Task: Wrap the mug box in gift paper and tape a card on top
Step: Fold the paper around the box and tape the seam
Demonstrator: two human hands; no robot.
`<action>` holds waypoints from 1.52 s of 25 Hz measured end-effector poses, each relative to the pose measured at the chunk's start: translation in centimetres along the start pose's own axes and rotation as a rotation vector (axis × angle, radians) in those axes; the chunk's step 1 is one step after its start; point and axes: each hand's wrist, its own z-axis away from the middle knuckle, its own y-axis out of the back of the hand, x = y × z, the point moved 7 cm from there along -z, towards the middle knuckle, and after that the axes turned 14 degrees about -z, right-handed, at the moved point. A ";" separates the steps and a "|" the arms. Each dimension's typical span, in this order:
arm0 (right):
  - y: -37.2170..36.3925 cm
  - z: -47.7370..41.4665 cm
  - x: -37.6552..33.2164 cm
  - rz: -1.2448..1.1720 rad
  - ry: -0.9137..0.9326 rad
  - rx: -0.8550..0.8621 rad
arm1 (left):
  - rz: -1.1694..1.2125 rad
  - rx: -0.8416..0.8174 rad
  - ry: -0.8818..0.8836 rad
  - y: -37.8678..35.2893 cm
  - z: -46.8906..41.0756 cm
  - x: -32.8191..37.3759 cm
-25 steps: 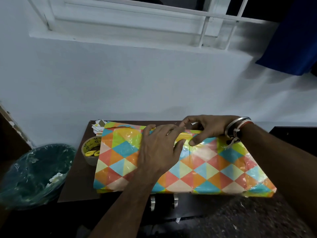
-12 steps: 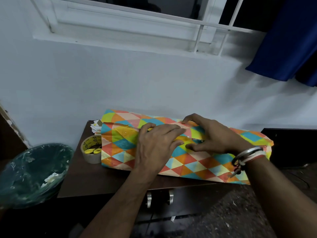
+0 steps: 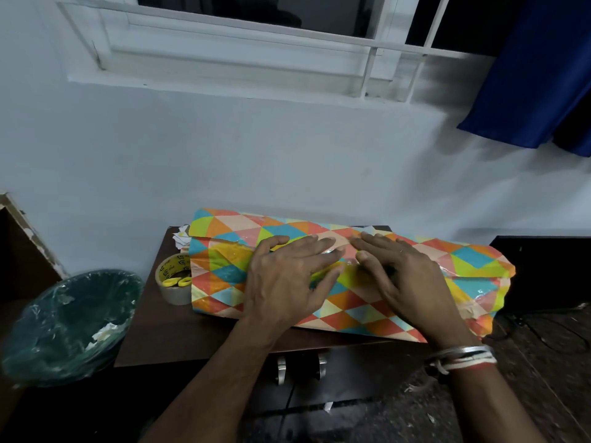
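Note:
The mug box is hidden under gift paper printed with bright triangles; the bundle lies across the small brown table and hangs over its right edge. My left hand lies flat on the middle of the paper, fingers straight and pointing right. My right hand presses flat beside it, fingertips meeting the left hand's over the paper seam. A roll of brown tape with a yellow-handled tool inside it stands at the paper's left end. No card is visible.
A bin lined with a dark green bag stands left of the table. Torn white paper scraps lie at the table's back left corner. A white wall rises right behind the table. A dark low surface sits to the right.
The wrapped bundle was rolled away from me toward the wall. My right hand went from pinching the paper's far edge to pressing flat on top, beside the left hand.

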 end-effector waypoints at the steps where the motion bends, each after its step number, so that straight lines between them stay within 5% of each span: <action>1: 0.2 -0.1 0.0 0.015 -0.004 0.016 | 0.015 -0.015 -0.003 0.2 -0.1 -0.1; 8: 1.8 -1.0 0.3 -0.034 -0.083 -0.056 | 0.053 -0.105 -0.035 1.4 -1.1 -0.8; 14: -0.1 -2.3 0.1 0.120 -0.095 -0.456 | -0.122 -0.170 -0.085 1.5 -0.9 -0.6; 18: -0.4 -1.7 -1.2 0.293 0.098 -0.334 | -0.182 -0.177 -0.104 1.3 -0.9 0.0; 22: 0.7 -0.2 -2.7 0.103 0.238 -0.145 | -0.149 -0.191 -0.110 0.6 -1.2 0.1; 31: 0.3 2.3 -2.6 0.066 0.204 0.041 | -0.037 -0.187 -0.067 0.5 -0.7 0.2; 38: 0.4 3.3 -2.6 -0.074 0.114 0.022 | 0.138 -0.137 -0.057 1.5 -0.1 0.0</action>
